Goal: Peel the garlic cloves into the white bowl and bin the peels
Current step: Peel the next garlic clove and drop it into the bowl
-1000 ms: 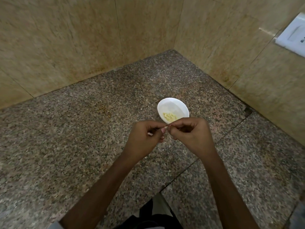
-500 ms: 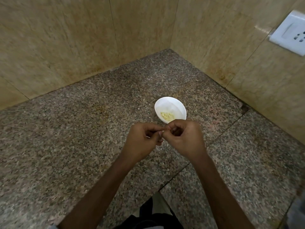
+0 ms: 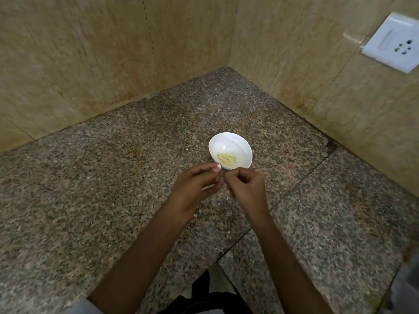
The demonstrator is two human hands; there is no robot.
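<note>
Beside white bowl (image 3: 246, 145), left hand (image 3: 192, 189) pinching garlic clove (image 3: 217, 167), right hand (image 3: 247, 189) curled, hold unclear

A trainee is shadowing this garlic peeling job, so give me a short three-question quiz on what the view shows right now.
1. True or false: the round white bowl on the speckled granite counter is empty.
2. Where are the left hand and right hand? A) inside the bowl. B) close together, on the bowl's near side. C) flat on the counter, far apart.
3. Fill in: a white ____ is fixed on the beige tiled wall at upper right.
Key: 1 false, pale yellow peeled garlic cloves lie in it. 2 B. 3 socket plate.
</note>
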